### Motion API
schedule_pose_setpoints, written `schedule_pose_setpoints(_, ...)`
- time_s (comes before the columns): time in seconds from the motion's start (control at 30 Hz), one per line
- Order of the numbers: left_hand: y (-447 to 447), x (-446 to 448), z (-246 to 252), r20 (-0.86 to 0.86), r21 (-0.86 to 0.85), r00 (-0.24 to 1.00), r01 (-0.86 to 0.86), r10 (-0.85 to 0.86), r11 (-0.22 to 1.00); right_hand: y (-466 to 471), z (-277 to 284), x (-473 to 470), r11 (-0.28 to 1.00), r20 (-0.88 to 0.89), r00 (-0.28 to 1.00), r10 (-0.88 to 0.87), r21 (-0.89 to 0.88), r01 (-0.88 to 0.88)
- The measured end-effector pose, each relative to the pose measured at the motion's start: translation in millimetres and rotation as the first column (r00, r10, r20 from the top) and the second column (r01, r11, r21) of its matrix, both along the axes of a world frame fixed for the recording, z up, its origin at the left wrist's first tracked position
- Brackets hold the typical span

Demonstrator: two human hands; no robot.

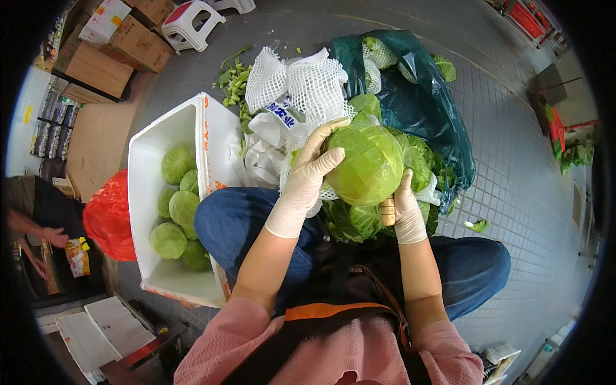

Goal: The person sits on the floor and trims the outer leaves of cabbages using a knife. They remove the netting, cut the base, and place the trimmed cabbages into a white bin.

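A round green cabbage (366, 164) is held up in front of me. My left hand (309, 166), in a pale glove, grips it from its left side with the thumb across the near face. My right hand (408, 209), gloved too, is at its lower right and holds a short wooden handle (387, 211); whatever the handle belongs to is hidden behind the cabbage. Loose cabbage leaves (353, 222) lie below and behind. White foam net sleeves (315, 84) are heaped beyond my left hand.
To my left, a white foam box (166, 115) holds several trimmed cabbages (184, 208). A dark green plastic bag (423, 110) with netted cabbages lies ahead on the right. Cut stem pieces (236, 84) litter the floor. Beyond the box are a red bag (111, 219) and another person's hand (54, 237).
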State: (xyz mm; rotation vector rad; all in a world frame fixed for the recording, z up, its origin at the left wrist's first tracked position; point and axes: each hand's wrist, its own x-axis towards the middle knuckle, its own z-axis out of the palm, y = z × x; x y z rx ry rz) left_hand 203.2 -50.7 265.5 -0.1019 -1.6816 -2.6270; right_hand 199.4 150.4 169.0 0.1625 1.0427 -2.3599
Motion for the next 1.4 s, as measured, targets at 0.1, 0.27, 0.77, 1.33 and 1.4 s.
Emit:
schedule_pose_setpoints(0.1,-5.5,-7.8,2.4,-0.132,-0.093,0.986,-0.112,0.099,0.989,-12.1,-9.0,6.6,0.998,0.042,0.999,0.003,-0.059,-0.001)
schedule_pose_setpoints(0.27,-9.6,-15.5,4.8,-0.229,-0.233,0.969,-0.144,0.09,0.962,-26.0,-24.8,15.5,0.962,0.131,0.99,-0.044,-0.26,0.077)
schedule_pose_setpoints(0.77,-21.4,33.4,14.6,0.329,-0.887,0.812,0.441,-0.482,0.137,-12.4,-16.0,4.6,0.858,0.302,0.923,-0.237,-0.38,0.345)
schedule_pose_setpoints(1.33,26.5,12.1,-7.8,0.326,-0.388,0.943,0.066,0.07,0.919,33.2,-41.4,2.6,0.788,0.291,0.903,-0.317,-0.448,0.421)
schedule_pose_setpoints(1.4,3.3,0.9,-26.5,0.397,-0.465,0.9,0.028,0.18,0.885,49.2,-66.3,-3.5,0.771,0.38,0.861,-0.338,-0.414,0.485)
